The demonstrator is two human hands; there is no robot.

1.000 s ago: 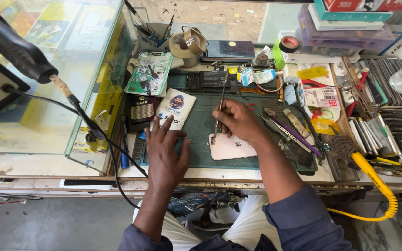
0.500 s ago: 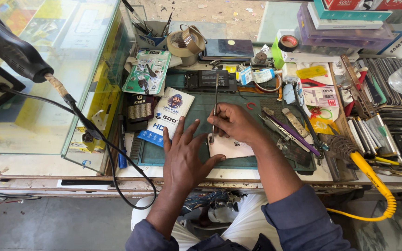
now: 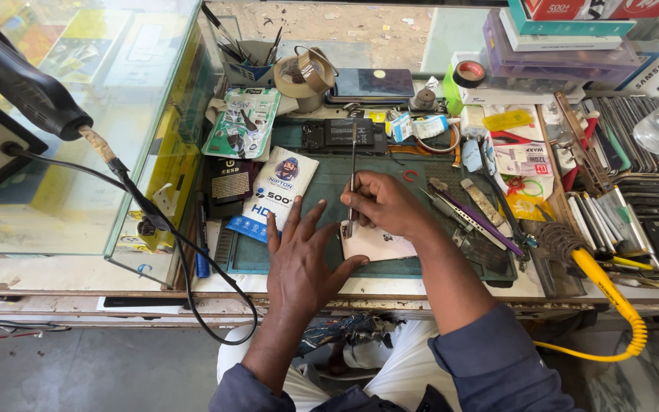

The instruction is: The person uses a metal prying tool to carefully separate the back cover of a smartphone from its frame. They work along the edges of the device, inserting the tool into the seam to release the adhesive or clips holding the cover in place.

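Looking down from the head camera, the right hand [image 3: 387, 204] pinches a slim metal tool [image 3: 352, 179] between thumb and fingertips, its lower tip set against the left edge of a pale flat panel [image 3: 379, 244] that lies on the green work mat [image 3: 421, 268] near the front of the desk [image 3: 70, 268]; the left hand [image 3: 301, 258] lies flat with fingers spread, palm on the mat just left of the panel, thumb reaching to its lower left edge; part of the panel is hidden under the right hand.

The panel looks thin, light and stiff, probably brittle at its edges and smooth enough to slide on the mat, so it seems best steadied by flat pressure from above or held by its long edges rather than bent; the tool looks rigid, narrow and light, suited to a fingertip pinch near its lower end for control.

A printed packet [image 3: 278, 192] lies just beyond the left hand; a purple-handled tool [image 3: 478, 221] rests to the right.
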